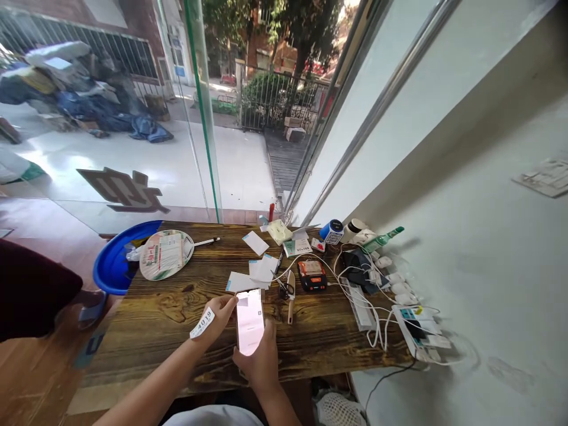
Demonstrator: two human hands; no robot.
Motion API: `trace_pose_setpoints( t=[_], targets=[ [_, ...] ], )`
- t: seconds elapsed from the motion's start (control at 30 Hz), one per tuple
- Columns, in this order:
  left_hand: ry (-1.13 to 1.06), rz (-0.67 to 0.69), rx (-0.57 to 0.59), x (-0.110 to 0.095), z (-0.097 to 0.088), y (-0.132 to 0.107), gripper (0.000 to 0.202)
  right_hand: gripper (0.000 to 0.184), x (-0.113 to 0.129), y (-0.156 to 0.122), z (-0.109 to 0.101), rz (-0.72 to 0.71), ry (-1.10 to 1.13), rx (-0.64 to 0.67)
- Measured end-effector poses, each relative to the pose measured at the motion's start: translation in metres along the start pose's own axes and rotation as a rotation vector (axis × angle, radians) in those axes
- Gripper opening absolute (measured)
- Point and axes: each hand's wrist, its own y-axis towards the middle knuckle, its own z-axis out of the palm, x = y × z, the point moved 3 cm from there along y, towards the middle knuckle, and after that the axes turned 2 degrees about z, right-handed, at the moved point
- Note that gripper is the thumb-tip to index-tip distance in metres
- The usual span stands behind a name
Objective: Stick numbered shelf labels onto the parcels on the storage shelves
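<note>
A smartphone (249,325) with a bright, pale screen is held upright over the front part of the wooden table (177,319). My right hand (262,361) grips its lower end, thumb and fingers on both sides. At the phone's upper left edge, the fingertips of my left hand (220,312) are closed on it. A white sticker (202,323) with printed numbers lies across the back of my left hand and wrist. Just beyond the phone are white cards (239,281). To its right lie black-handled scissors (287,290) and a knife with a wooden handle (291,310).
An orange-and-black device (312,275) sits right of the scissors. White cables (377,319) tangle around a power strip (417,331) by the wall. A hand fan (166,254) overlaps a blue basin (106,266) on the left. A green bottle (384,239) leans near the wall; glass panels stand behind the table.
</note>
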Motion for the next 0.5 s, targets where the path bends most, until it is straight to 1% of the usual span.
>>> trace_pose_setpoints(
  t=[0.1,0.23,0.4,0.5],
  targets=[
    [0.101,0.08,-0.057,-0.008,-0.026,-0.01,0.045,0.064,0.018,-0.005,0.01,-0.033,-0.006,0.006],
    [0.227,0.124,-0.133,-0.015,-0.058,-0.018,0.046,0.065,0.041,-0.008,0.026,-0.065,0.003,0.015],
    [0.35,0.125,-0.171,-0.018,-0.088,-0.023,0.049,0.059,0.066,-0.014,0.044,-0.105,-0.009,0.013],
    [0.456,0.144,-0.174,-0.024,-0.105,-0.031,0.049,0.059,0.071,-0.017,0.056,-0.117,0.006,0.006]
  ],
)
